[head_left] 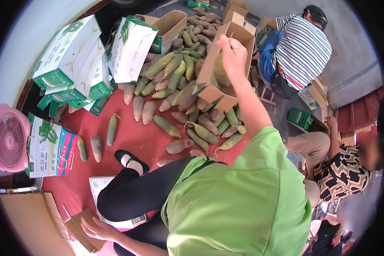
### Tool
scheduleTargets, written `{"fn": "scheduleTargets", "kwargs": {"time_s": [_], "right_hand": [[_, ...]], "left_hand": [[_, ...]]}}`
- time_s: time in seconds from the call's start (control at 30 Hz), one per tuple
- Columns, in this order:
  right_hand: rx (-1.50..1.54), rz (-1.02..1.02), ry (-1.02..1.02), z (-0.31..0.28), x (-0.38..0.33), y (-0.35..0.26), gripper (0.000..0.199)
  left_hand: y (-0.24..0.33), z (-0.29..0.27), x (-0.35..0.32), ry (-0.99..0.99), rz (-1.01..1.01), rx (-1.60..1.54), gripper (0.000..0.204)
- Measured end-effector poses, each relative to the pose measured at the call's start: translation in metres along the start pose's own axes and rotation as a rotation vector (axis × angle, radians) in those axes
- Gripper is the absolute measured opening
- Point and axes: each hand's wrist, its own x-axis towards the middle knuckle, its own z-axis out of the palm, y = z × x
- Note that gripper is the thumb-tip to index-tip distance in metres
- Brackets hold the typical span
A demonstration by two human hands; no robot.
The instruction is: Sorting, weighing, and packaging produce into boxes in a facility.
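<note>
My right hand (234, 57) is closed at the top of a long green radish (220, 71), which stands partly inside an open brown carton (207, 74) ahead of me. The hand and the carton wall hide part of the radish. A thin tip pokes up by my fingers. Low on the left, my left hand (99, 230) has its fingers stretched out beside a brown cardboard box (79, 230); whether they touch it I cannot tell. Beyond my legs, a large heap of green radishes (175, 77), many soil-coated, lies on the red floor covering (128, 115).
White and green cartons (66, 51) are stacked at the far left, near a pink fan (10, 136). A flat white object (99, 192) lies by my knee. One person in a striped shirt (303, 47) sits at the far right; another in a patterned top (343, 175) is nearer.
</note>
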Motion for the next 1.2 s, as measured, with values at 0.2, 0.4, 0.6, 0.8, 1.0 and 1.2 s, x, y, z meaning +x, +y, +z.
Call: {"fn": "scheduleTargets", "kwargs": {"time_s": [0.2, 0.4, 0.6, 0.8, 1.0, 1.2], "right_hand": [[0.388, -0.164, -0.031, 0.016, -0.015, -0.081, 0.023], [0.676, -0.337, -0.241, 0.011, -0.037, -0.144, 0.031], [0.678, 0.397, -0.677, 0.063, -0.088, -0.086, 0.033], [0.313, 0.415, -0.449, 0.091, -0.102, 0.023, 0.026], [-0.083, 0.232, 0.022, 0.052, -0.028, 0.075, 0.031], [0.049, 0.143, -0.034, 0.066, -0.037, 0.046, 0.031]], "left_hand": [[0.000, 0.000, 0.000, -0.029, 0.033, -0.014, 0.036], [-0.006, 0.005, -0.002, -0.028, 0.064, -0.027, 0.035], [-0.007, 0.004, 0.000, -0.017, 0.055, -0.036, 0.032], [-0.007, -0.005, 0.002, -0.017, 0.000, -0.035, 0.032], [-0.004, -0.011, 0.001, -0.029, -0.019, -0.035, 0.032], [-0.006, -0.004, -0.001, -0.050, -0.022, -0.004, 0.032]]}}
